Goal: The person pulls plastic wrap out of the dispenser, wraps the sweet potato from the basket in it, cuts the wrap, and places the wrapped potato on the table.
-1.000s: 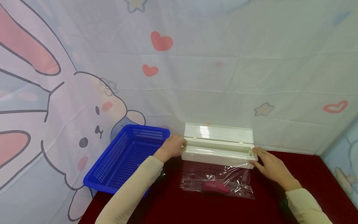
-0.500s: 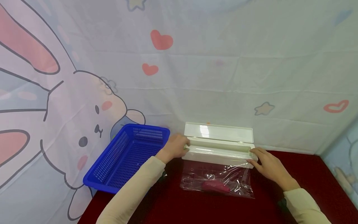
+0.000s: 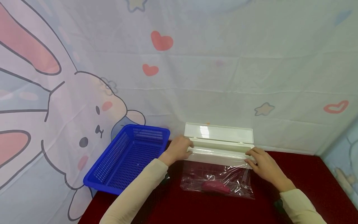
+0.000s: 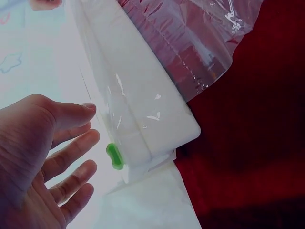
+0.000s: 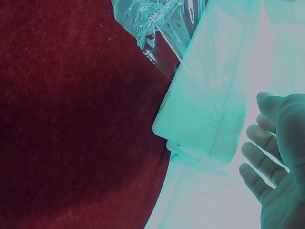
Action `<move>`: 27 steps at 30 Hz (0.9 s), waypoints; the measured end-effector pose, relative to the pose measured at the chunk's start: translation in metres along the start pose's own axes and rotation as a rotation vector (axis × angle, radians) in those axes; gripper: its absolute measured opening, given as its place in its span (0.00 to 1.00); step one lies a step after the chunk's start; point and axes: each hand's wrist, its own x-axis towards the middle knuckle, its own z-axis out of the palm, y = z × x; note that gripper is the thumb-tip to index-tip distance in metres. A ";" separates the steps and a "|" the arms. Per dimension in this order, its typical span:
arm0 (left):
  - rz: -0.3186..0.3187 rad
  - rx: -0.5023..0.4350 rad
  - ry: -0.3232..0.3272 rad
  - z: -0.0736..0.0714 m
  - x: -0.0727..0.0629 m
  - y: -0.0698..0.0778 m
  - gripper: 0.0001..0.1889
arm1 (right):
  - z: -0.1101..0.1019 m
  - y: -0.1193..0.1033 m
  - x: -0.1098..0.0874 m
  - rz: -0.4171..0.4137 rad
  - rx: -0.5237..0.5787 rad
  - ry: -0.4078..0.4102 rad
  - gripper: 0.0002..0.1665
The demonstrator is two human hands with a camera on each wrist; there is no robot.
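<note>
A long white cling film dispenser lies on the red cloth, its clear lid raised at the back. From its front a sheet of clear film spreads over a pink object of unclear kind. At the box's left end is my left hand, thumb and fingers bent loosely at the film-covered top. My right hand is likewise at the right end. Both wrist views show relaxed, parted fingers with nothing visibly gripped. A green slider sits at the box's left end.
A blue perforated basket stands to the left, close to my left forearm. Behind the box hangs a pale cloth backdrop with a printed rabbit, hearts and stars. Red cloth covers the table.
Both hands have shifted inward along the box, the left one to the right and the right one to the left. The box, film and basket stay in place.
</note>
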 end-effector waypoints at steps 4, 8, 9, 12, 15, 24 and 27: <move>-0.011 0.027 -0.004 0.005 -0.001 0.001 0.10 | 0.001 -0.003 0.002 -0.012 -0.022 0.003 0.14; -0.024 0.051 -0.013 0.006 0.000 0.004 0.09 | 0.002 -0.004 0.004 -0.011 -0.041 -0.002 0.14; -0.025 0.054 -0.015 0.006 0.000 0.004 0.09 | 0.002 -0.004 0.005 -0.013 -0.046 -0.003 0.13; -0.032 0.055 -0.017 0.007 0.000 0.006 0.09 | 0.003 -0.003 0.005 -0.013 -0.054 -0.004 0.12; -0.038 0.060 -0.021 0.009 0.000 0.006 0.08 | 0.005 -0.004 0.005 -0.020 -0.059 0.007 0.10; -0.042 0.086 -0.014 0.014 0.000 0.004 0.07 | 0.007 -0.003 0.006 -0.048 -0.070 0.051 0.07; -0.047 0.093 -0.019 0.014 0.000 0.003 0.07 | 0.007 -0.002 0.005 -0.048 -0.065 0.052 0.07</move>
